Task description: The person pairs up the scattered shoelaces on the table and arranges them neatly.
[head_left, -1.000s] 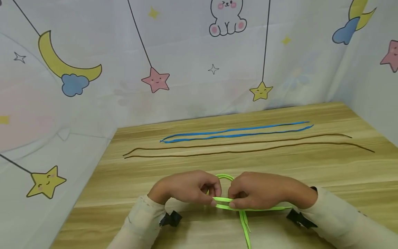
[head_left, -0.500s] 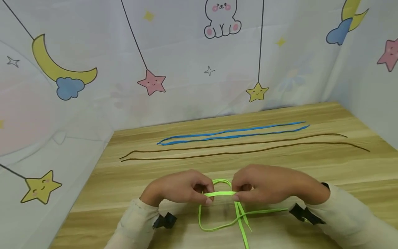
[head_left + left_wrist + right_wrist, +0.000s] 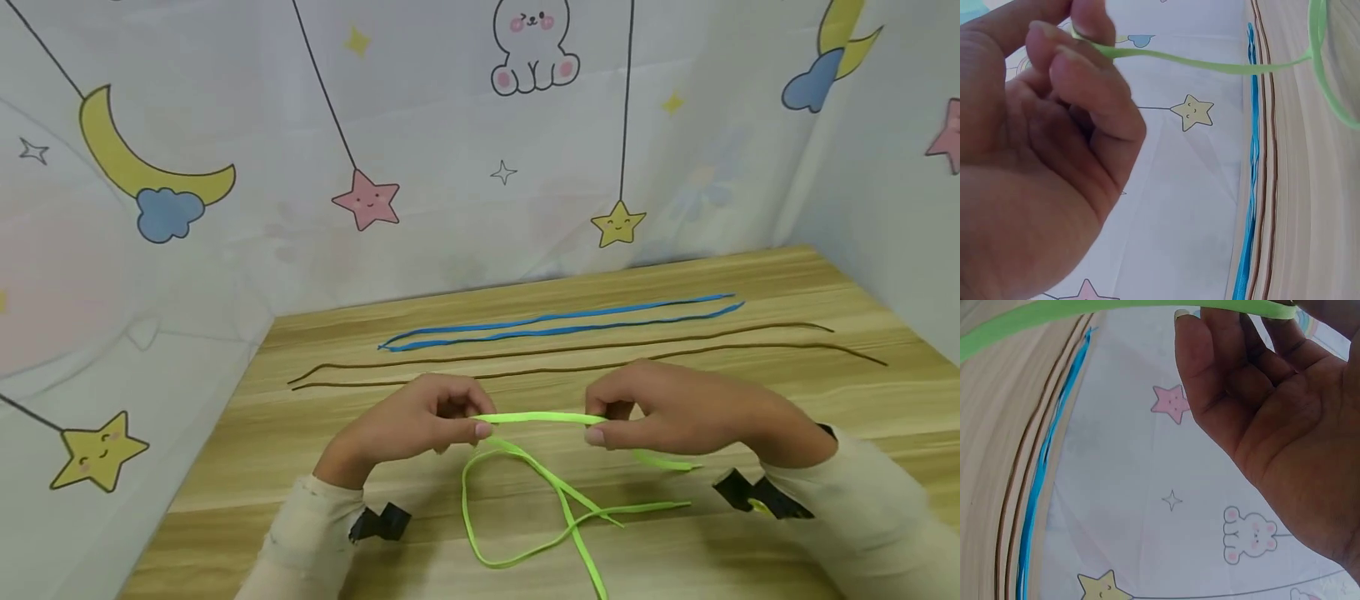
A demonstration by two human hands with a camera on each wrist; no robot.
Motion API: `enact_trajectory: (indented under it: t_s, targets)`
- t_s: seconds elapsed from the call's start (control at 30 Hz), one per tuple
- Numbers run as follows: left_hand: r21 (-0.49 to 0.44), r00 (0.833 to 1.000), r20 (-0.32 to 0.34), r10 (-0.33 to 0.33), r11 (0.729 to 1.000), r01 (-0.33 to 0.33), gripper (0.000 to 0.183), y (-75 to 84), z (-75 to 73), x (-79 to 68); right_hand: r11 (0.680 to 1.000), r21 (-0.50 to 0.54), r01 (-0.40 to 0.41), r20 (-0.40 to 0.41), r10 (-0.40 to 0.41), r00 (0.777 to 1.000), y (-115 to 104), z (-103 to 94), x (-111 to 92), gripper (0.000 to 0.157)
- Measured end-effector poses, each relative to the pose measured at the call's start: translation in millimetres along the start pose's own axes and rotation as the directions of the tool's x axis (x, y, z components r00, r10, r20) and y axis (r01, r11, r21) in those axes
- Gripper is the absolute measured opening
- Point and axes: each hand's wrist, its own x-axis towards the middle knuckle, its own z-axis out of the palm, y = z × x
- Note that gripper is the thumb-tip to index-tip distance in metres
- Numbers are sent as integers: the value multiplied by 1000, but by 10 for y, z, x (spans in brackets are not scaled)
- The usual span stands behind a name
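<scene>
A neon green shoelace (image 3: 536, 417) is stretched almost straight between two hands in the head view. My left hand (image 3: 420, 421) pinches it between thumb and fingers, and my right hand (image 3: 686, 412) pinches it farther right. Below the hands, more green lace lies on the table in a wide loop with crossing strands and several loose ends. In the left wrist view, a green strand (image 3: 1210, 65) runs from the left fingertips toward the table. The right wrist view has a flat green strand (image 3: 1085, 309) reaching the right hand's fingers.
Behind the hands, blue shoelaces (image 3: 543, 318) and thin brown laces (image 3: 543, 370) lie lengthwise across the wood-grain table (image 3: 247, 483). A white curtain (image 3: 450, 250) printed with stars and moons hangs around the table's back and sides.
Both hands have moved up and away from the body and spread farther apart. Two green strands between them became one, and a lower strand dropped onto the table as a loop.
</scene>
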Motion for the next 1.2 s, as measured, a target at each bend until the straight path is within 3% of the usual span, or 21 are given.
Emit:
enact_trajectory:
  t_s: [0.27,0.67,0.93,1.13,1.2]
  targets:
    - [-2,987,-159,13,1000,-14,8,39,-31,16,1000,-25,19,-89,-21,996,40,-117,-89,16]
    - [44,970,-237,51,998,-42,5,285,-52,-60,998,-64,-9,-149,0,989,-16,-260,-156,10]
    - [83,954,-296,47,996,-23,10,250,-130,-125,996,-68,-61,-217,45,975,6,-311,-221,11]
    - [73,944,-328,29,997,-5,13,51,-206,-103,992,-30,-121,-231,111,967,15,-339,-241,11]
    - [73,943,-330,37,997,-14,13,66,-209,-104,991,-21,-130,-238,121,964,24,-343,-249,12]
